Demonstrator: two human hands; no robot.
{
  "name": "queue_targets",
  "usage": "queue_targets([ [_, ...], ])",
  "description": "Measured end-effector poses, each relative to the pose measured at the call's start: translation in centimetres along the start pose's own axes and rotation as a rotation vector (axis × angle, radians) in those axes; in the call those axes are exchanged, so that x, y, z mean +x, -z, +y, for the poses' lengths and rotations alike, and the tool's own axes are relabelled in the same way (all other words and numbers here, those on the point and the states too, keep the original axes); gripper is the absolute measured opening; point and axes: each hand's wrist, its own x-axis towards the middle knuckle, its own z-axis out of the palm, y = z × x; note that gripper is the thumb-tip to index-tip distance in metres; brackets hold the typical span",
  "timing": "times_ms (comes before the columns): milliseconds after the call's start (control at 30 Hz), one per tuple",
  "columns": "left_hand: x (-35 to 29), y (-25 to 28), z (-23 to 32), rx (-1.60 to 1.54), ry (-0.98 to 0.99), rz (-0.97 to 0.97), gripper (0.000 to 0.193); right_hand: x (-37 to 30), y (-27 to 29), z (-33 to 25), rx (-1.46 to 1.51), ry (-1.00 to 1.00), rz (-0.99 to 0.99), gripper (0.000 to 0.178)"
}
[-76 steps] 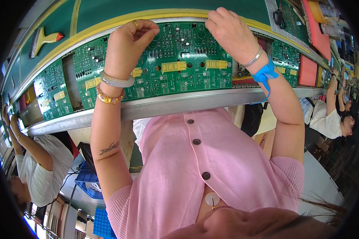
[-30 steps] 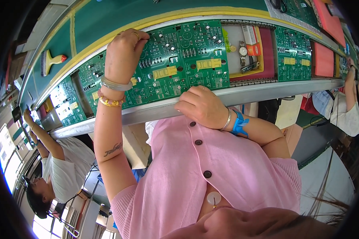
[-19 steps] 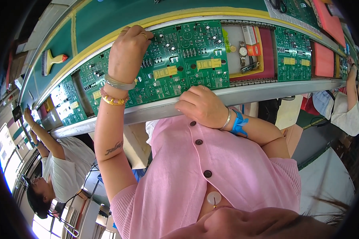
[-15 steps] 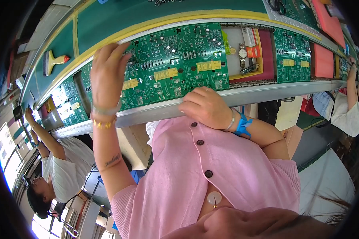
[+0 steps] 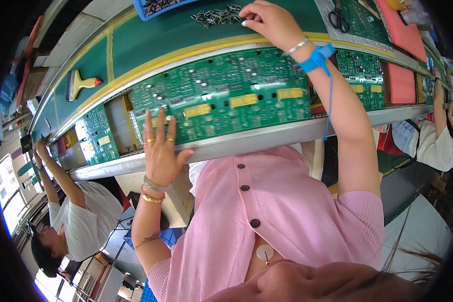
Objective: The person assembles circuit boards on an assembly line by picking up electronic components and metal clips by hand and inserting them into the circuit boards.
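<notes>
A row of joined green circuit boards point(image 5: 221, 110) with yellow parts lies between two metal rails in front of me. My left hand point(image 5: 161, 148) rests on the boards' left end near the front rail, fingers spread and nothing in them. Beyond the rear rail my right hand point(image 5: 274, 24) reaches over to a loose pile of small dark metal parts point(image 5: 216, 16). Its thumb and bent fingers meet the pile's right edge; whatever they pinch is too small to make out. A blue strap point(image 5: 317, 58) with a trailing cord circles my right wrist.
A blue bin point(image 5: 161, 7) of small dark parts stands at the back. To the left lie a brush point(image 5: 80, 84) and another green board point(image 5: 96, 133). Scissors point(image 5: 338, 19) and a further board point(image 5: 362, 75) are at right. A person point(image 5: 80, 211) works at left.
My right hand has gone from the front rail to the pile at the back. My left hand has come lower onto the boards. The row of boards has shifted right along the rails.
</notes>
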Motion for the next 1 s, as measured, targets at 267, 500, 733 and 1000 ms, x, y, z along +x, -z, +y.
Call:
queue_targets([
  [267,3.2,0.3,3.8,-0.191,-0.192,0.007,0.076,1.2,-2.3,2.0,-0.327,0.202,0.076,0.007],
  [500,10.7,1.4,2.8,-0.369,-0.214,0.342,0.029,-0.4,-1.2,-0.4,-0.177,0.206,0.119,0.009],
  [733,22.8,0.0,0.6,-0.406,-0.051,0.418,0.019,-3.4,-2.3,-4.2,-0.019,0.198,-0.064,0.006],
  [1000,23.8,0.4,-0.3,-0.118,-0.205,0.402,0.012,-2.7,-3.8,-3.4,-0.191,0.255,-0.162,0.006],
])
